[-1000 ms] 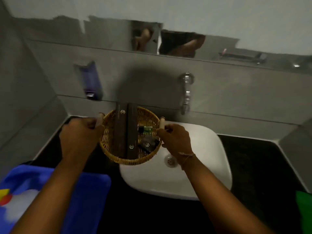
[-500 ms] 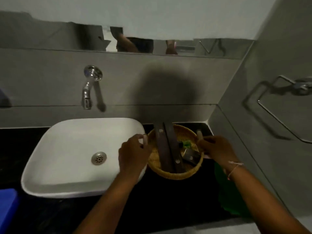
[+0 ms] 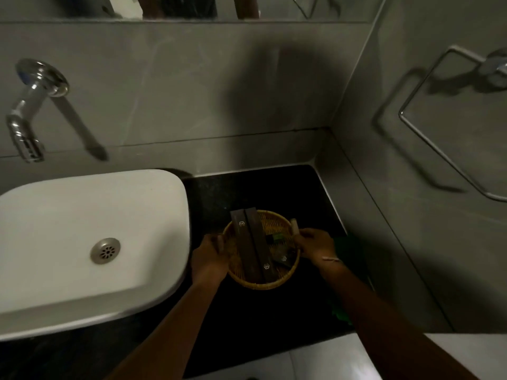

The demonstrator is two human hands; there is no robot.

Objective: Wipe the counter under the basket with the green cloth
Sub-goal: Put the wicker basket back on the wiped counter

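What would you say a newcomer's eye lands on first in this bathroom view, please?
Probably the white basin at the left, bright against the black counter. Next, the round wicker basket just right of it, gripped at its rim by the left hand and right hand, with two dark flat boxes inside. A green cloth lies partly hidden behind the right arm.

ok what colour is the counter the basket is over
Black, faintly speckled. The counter shows best in the head view, behind the basket held by the left hand and right hand.
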